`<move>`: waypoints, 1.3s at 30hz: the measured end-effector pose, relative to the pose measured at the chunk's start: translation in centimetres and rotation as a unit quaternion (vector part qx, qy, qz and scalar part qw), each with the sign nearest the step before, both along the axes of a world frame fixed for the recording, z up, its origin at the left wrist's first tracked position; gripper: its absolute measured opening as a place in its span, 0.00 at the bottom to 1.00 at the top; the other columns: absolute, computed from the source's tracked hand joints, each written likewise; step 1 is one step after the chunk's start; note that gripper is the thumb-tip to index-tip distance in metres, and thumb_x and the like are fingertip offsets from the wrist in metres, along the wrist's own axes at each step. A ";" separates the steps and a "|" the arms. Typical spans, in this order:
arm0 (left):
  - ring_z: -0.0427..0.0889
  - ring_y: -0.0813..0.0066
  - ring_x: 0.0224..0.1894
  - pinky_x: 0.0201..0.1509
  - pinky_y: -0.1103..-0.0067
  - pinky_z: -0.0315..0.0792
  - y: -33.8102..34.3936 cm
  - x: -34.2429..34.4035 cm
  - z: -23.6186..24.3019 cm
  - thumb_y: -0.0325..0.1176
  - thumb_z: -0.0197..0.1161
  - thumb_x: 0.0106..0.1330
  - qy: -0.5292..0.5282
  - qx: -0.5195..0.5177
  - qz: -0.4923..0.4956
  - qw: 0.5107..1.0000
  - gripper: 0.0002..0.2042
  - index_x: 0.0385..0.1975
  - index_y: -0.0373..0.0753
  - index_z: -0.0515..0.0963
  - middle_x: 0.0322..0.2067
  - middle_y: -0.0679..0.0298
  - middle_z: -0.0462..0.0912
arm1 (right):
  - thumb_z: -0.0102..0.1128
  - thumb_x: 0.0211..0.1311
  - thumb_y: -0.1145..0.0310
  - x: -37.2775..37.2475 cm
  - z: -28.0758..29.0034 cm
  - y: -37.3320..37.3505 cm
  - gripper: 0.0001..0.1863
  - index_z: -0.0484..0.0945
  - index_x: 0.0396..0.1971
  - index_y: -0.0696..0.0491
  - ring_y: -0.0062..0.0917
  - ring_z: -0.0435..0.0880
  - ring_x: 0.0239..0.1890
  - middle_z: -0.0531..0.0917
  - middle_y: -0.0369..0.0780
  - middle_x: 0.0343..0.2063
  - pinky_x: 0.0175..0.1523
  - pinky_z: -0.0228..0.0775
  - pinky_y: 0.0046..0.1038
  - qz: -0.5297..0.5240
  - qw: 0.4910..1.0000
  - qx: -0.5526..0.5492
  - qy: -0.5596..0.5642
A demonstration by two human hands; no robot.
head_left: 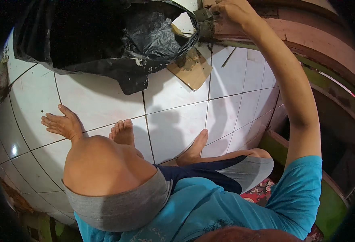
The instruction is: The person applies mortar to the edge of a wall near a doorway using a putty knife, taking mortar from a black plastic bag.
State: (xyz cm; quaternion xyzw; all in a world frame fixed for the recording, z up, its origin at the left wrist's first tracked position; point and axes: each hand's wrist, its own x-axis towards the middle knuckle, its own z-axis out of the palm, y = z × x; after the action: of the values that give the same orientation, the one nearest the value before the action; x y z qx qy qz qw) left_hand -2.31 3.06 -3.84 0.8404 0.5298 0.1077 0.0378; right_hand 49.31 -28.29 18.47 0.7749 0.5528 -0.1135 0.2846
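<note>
My left hand (62,124) hovers over or rests on the white tiled floor beyond my raised knee; its fingers are stretched out and it holds nothing. At the top, my right arm reaches forward to a wooden ledge. There my right hand (230,11) has its fingers curled in, beside a small grey-green flat piece (203,16). What the fingers grip is hidden by the hand and the frame's edge. Left of that hand lies a large black plastic bag (153,38), its mouth gaping. Partly under the bag sits a tan board (193,70) with a grey smear on it.
A thin dark stick (228,57) lies on the tiles (177,121) right of the board. Wooden beams (306,32) run along the right side, with a green frame (330,201) lower down. My bare feet stand on the floor in front of me.
</note>
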 end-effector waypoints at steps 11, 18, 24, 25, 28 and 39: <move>0.39 0.45 0.79 0.80 0.51 0.33 0.1 -0.1 -0.1 0.59 0.42 0.76 0.006 0.000 0.003 1.000 0.39 0.70 0.25 0.55 0.74 0.37 0.50 | 0.61 0.54 0.68 -0.9 0.6 -0.5 0.11 0.87 0.37 0.44 0.37 0.86 0.45 0.87 0.40 0.39 0.44 0.80 0.37 0.016 0.999 0.028 0.040; 0.39 0.46 0.80 0.80 0.52 0.33 0.1 -0.1 -0.1 0.60 0.42 0.76 0.008 -0.008 0.008 1.000 0.40 0.70 0.25 0.54 0.74 0.38 0.48 | 0.60 0.56 0.69 -1.3 1.3 -1.0 0.14 0.87 0.41 0.45 0.38 0.84 0.49 0.85 0.41 0.41 0.48 0.80 0.37 0.043 0.997 0.059 0.031; 0.38 0.46 0.80 0.80 0.53 0.32 0.0 0.1 0.1 0.60 0.41 0.76 0.001 -0.011 0.011 1.000 0.41 0.71 0.25 0.53 0.74 0.38 0.48 | 0.58 0.58 0.69 -2.7 2.3 -0.6 0.14 0.86 0.42 0.47 0.38 0.82 0.51 0.85 0.40 0.40 0.49 0.79 0.36 0.020 0.998 0.046 0.028; 0.38 0.46 0.80 0.81 0.53 0.32 0.0 0.0 0.1 0.60 0.41 0.76 0.002 -0.011 0.013 1.000 0.41 0.71 0.24 0.53 0.74 0.38 0.48 | 0.57 0.58 0.69 -2.8 2.3 -0.5 0.14 0.86 0.42 0.47 0.38 0.82 0.51 0.84 0.40 0.39 0.49 0.79 0.36 0.026 0.998 0.052 0.037; 0.38 0.47 0.80 0.81 0.54 0.32 0.0 0.2 0.0 0.60 0.41 0.76 -0.006 -0.009 0.006 1.000 0.41 0.71 0.25 0.53 0.74 0.38 0.48 | 0.57 0.59 0.68 -2.7 2.1 -1.1 0.14 0.86 0.43 0.48 0.38 0.82 0.48 0.84 0.39 0.40 0.47 0.78 0.35 -0.010 0.998 0.032 0.044; 0.38 0.46 0.80 0.81 0.53 0.32 -0.1 0.2 0.1 0.60 0.41 0.76 -0.003 -0.012 0.011 1.000 0.40 0.70 0.25 0.55 0.74 0.37 0.48 | 0.57 0.61 0.66 -2.6 1.6 -2.4 0.14 0.86 0.43 0.47 0.36 0.79 0.45 0.84 0.37 0.40 0.48 0.75 0.35 -0.009 0.997 0.059 0.040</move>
State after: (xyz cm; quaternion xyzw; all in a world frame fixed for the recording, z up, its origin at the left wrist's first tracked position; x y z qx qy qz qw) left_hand -2.16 2.96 -3.73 0.8339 0.5398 0.1040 0.0486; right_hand 46.73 -30.67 20.10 0.7903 0.5623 -0.1140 0.2151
